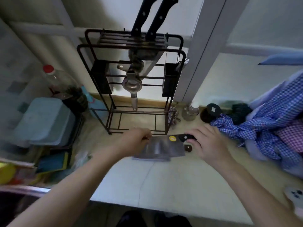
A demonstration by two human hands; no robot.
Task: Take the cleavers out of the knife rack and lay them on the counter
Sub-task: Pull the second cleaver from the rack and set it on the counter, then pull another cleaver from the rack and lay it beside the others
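Head view, cleaver (161,148) flat on counter (172,181); right hand (207,144) fingers gripping its handle, left hand (136,140) fingers touching blade

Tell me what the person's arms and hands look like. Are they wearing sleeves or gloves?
No gloves and no sleeves that the picture shows. Both forearms are bare from the bottom edge of the view up to the wrists. The left hand and the right hand are bare too. I see no watch or bracelet on either wrist, and no ring that I can make out, though the picture is a bit blurry.
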